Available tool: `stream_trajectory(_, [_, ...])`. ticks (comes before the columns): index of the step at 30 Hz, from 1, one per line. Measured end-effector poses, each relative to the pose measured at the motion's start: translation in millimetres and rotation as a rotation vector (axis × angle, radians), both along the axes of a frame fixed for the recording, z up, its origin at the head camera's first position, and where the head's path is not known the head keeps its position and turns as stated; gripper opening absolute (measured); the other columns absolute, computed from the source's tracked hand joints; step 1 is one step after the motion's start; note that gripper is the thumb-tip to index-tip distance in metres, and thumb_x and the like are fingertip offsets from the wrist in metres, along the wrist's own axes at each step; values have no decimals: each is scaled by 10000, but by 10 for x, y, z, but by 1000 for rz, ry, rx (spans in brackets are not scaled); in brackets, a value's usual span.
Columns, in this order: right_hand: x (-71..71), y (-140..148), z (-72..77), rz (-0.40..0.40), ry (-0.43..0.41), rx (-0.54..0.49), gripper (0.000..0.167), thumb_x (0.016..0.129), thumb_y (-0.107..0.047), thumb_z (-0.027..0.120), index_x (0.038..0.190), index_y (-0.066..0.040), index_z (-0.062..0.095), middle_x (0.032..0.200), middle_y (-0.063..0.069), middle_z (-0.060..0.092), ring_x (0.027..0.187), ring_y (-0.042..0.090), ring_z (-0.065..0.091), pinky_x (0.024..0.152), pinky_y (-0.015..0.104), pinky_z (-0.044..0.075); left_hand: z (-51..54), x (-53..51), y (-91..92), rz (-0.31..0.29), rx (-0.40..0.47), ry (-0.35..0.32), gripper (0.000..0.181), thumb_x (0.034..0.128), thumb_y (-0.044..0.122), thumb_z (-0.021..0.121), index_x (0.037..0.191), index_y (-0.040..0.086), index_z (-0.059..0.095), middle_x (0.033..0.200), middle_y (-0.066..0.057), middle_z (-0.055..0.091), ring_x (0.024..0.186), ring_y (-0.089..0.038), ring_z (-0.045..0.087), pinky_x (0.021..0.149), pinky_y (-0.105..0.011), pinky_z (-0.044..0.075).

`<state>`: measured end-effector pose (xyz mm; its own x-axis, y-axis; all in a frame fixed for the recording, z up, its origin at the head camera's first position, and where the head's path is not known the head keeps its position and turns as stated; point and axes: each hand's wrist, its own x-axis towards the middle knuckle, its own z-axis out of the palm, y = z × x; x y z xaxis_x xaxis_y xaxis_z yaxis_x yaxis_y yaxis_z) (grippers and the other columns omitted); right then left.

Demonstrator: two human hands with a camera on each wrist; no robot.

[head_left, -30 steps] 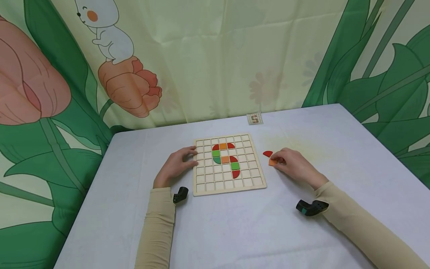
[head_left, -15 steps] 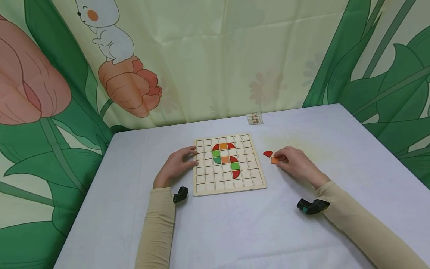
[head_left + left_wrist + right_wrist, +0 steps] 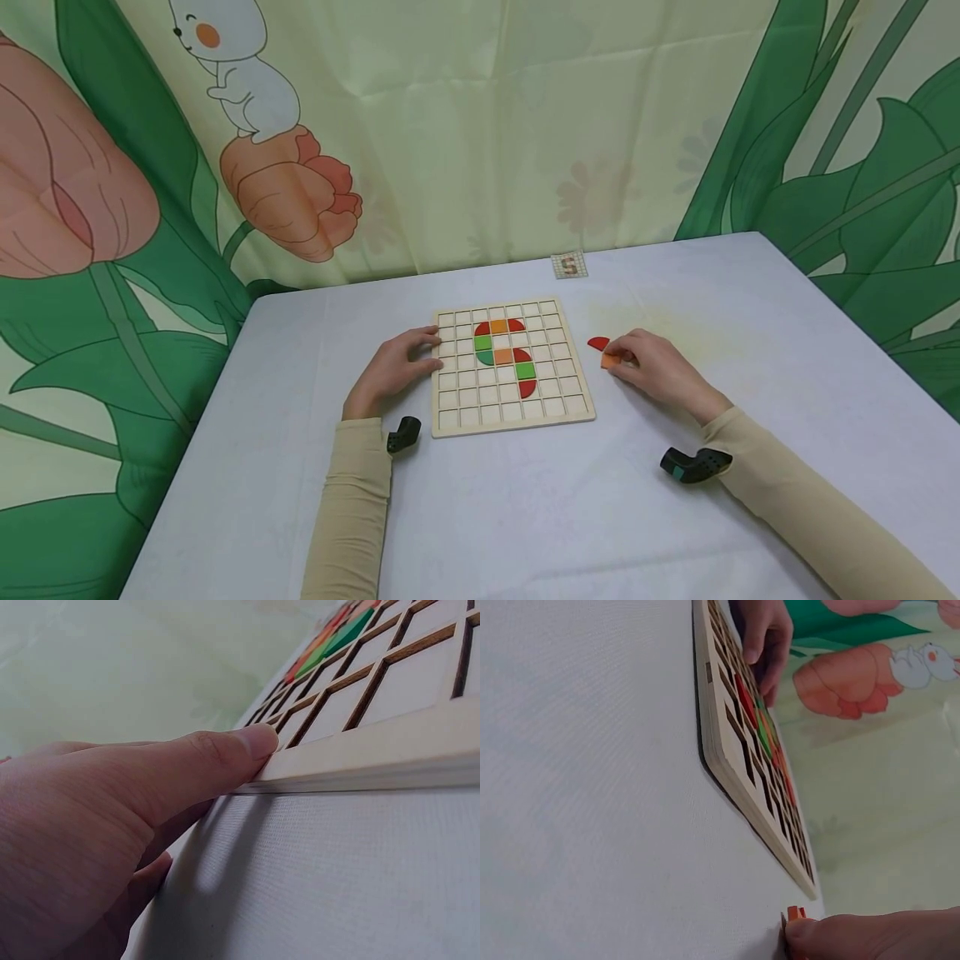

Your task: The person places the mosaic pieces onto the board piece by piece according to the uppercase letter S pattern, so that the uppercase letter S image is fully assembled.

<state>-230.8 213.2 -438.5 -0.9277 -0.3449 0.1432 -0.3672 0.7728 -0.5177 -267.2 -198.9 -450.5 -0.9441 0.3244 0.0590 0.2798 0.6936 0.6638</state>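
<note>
A square wooden grid board (image 3: 467, 412) lies on the table, with red, orange and green tiles in its cells forming an S-like shape. My left hand (image 3: 390, 371) rests at the board's left edge; in the left wrist view the straight thumb (image 3: 225, 752) touches the rim. Right of the board, my right hand (image 3: 660, 371) pinches an orange square tile (image 3: 608, 361) between thumb and fingertips, low over the table. A red quarter-circle tile (image 3: 597, 342) lies just beyond it. In the right wrist view the thumb (image 3: 870, 934) hides most of the orange tile.
A small card (image 3: 569, 265) with a grid and an S pattern lies at the table's back edge. Behind the white-covered table (image 3: 480, 517) hangs a printed curtain (image 3: 450, 125). Each wrist carries a black camera mount (image 3: 697, 465).
My right hand shifted slightly right with the orange tile, then came back left to about where it was. The left hand and the board have not moved.
</note>
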Motion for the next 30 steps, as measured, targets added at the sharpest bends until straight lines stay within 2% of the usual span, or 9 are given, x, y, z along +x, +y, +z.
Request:
stream_trajectory(7, [-7, -93, 30, 14, 49, -64, 214, 901, -88, 697, 1101, -12, 684, 1073, 116, 632, 980, 262, 586, 858, 429, 498, 0, -5, 4, 14, 7, -13, 424, 874, 233, 751, 1251, 69, 647, 1472, -27, 484, 1415, -233, 349, 1169, -416, 264])
stream_trajectory(14, [-19, -316, 100, 66, 26, -80, 198, 914, -91, 679, 1101, -27, 671, 1095, 97, 615, 1010, 249, 597, 890, 425, 518, -13, -17, -3, 8, 4, -5, 418, 873, 228, 752, 1247, 69, 651, 1466, -34, 489, 1409, -237, 360, 1166, -420, 270])
stream_trajectory(24, [73, -780, 164, 281, 60, -28, 195, 871, -115, 741, 1057, -61, 718, 1028, 22, 645, 939, 169, 587, 814, 336, 519, -17, -9, -12, -7, 18, 10, 419, 865, 220, 759, 1237, 59, 653, 1461, -48, 496, 1405, -251, 367, 1164, -427, 272])
stream_trajectory(30, [102, -1008, 106, 374, 102, 14, 148, 858, -120, 754, 997, -78, 732, 959, 13, 631, 863, 165, 579, 753, 295, 512, -15, -3, -7, -4, 20, 1, 422, 863, 218, 762, 1241, 63, 652, 1464, -43, 493, 1408, -251, 362, 1164, -432, 271])
